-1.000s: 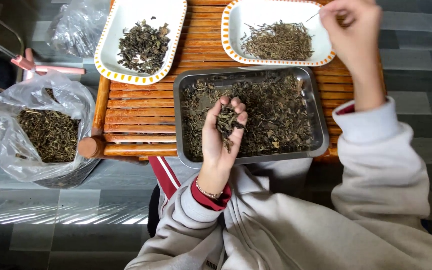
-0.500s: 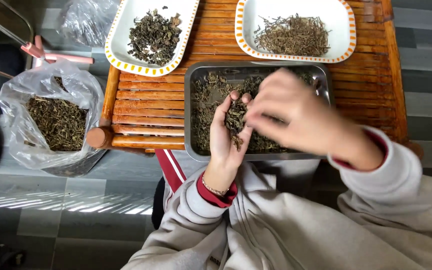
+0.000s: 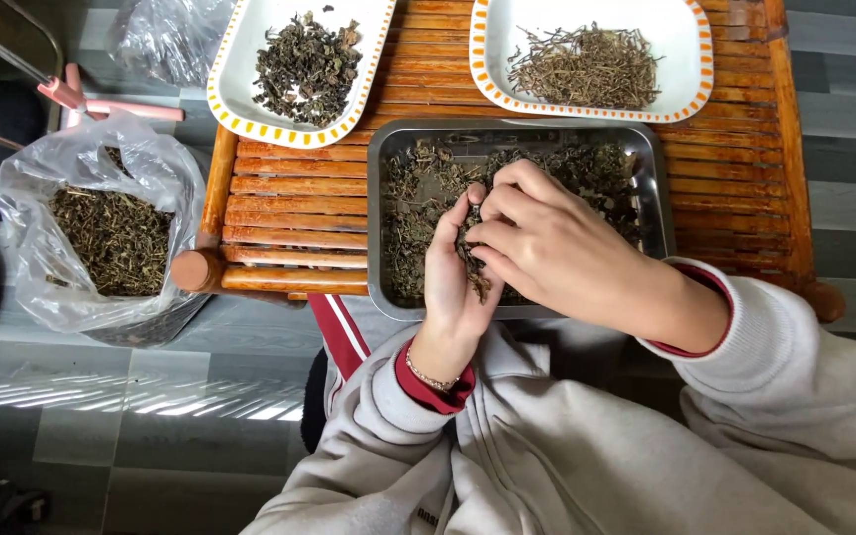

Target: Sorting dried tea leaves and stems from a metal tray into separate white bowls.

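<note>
My left hand [image 3: 451,282] is cupped palm up over the near edge of a steel tray [image 3: 652,168], holding a small heap of dried leaves [image 3: 470,248]. My right hand [image 3: 547,243] rests over that heap, its fingertips pinching into the leaves. The tray holds a loose layer of mixed dried leaves and stems [image 3: 418,203]. Beyond it stand two white dishes with orange-dotted rims: the left dish [image 3: 240,69] holds dark leaf pieces, the right dish [image 3: 681,69] holds thin brown stems.
Everything sits on a slatted wooden table [image 3: 279,213] with a raised right edge. A clear plastic bag [image 3: 101,233] of dried herb stands on the floor at the left, with another crumpled bag [image 3: 165,40] behind it. Grey tiles surround the table.
My right hand came back from the stem dish at the far right to my left palm and now picks in the heap. The view shifted slightly.
</note>
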